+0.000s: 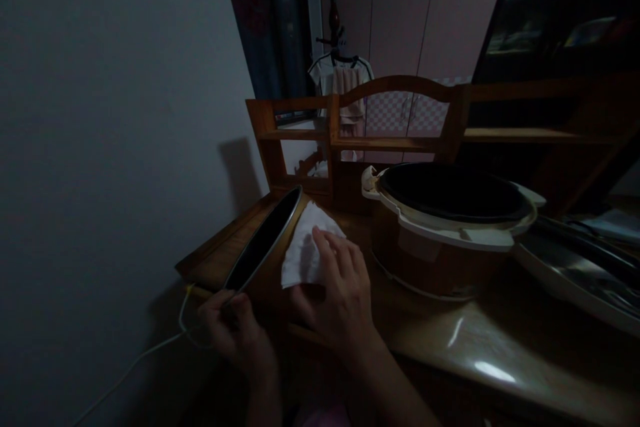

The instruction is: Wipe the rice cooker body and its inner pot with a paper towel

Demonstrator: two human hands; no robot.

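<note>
My left hand (pixel 240 333) is closed on the near rim of an inner pot (pixel 265 240), which is tilted on its side. The pot has a dark inside, a pale metal rim and a brownish outside. My right hand (pixel 340 280) pinches a white cloth (pixel 310 247), possibly a paper towel, and holds it against the pot's outer wall. To the right of my hands stands a rice cooker body (pixel 425 253) with a white, stained collar and a black opening. Dim light hides the pot's underside.
The glossy wooden desk (pixel 465 347) carries these things, with a wooden shelf rack (pixel 395 143) along its back. At the right lies a white-edged, dark glossy lid-like part (pixel 585 267). A white cord (pixel 140 357) hangs at the left, by the wall (pixel 125 113).
</note>
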